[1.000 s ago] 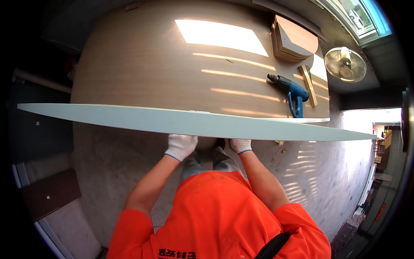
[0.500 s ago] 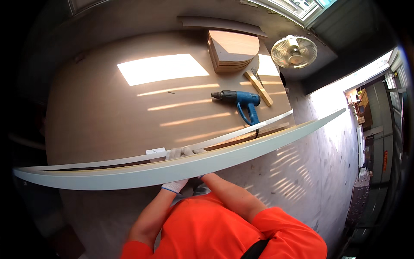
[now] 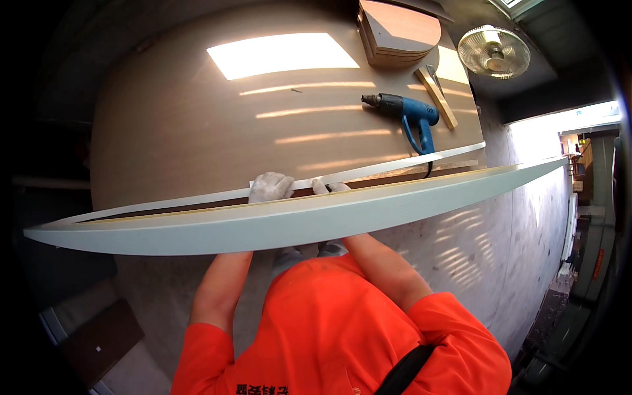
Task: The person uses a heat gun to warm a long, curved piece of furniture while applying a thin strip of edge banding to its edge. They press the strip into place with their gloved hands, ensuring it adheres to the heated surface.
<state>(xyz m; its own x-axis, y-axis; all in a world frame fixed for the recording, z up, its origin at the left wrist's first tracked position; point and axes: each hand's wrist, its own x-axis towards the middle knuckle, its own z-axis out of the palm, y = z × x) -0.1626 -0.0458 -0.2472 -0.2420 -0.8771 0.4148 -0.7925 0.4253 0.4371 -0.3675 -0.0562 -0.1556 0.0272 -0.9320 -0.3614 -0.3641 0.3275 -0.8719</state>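
A long, smooth, pale blue-grey panel (image 3: 296,228), yellowish along its far edge, spanned mid-frame from left to right. Just beyond it, the white-gloved left hand (image 3: 271,187) and right hand (image 3: 338,187) met a narrow white strip (image 3: 421,160); their grip could not be told.

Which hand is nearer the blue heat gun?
Right. The right hand is lower left of the heat gun in view; the left hand is farther left, by the white strip.

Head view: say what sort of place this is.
Probably a woodworking workshop: a long pale panel in front, with a blue heat gun and a stack of round-cornered boards on the broad table.
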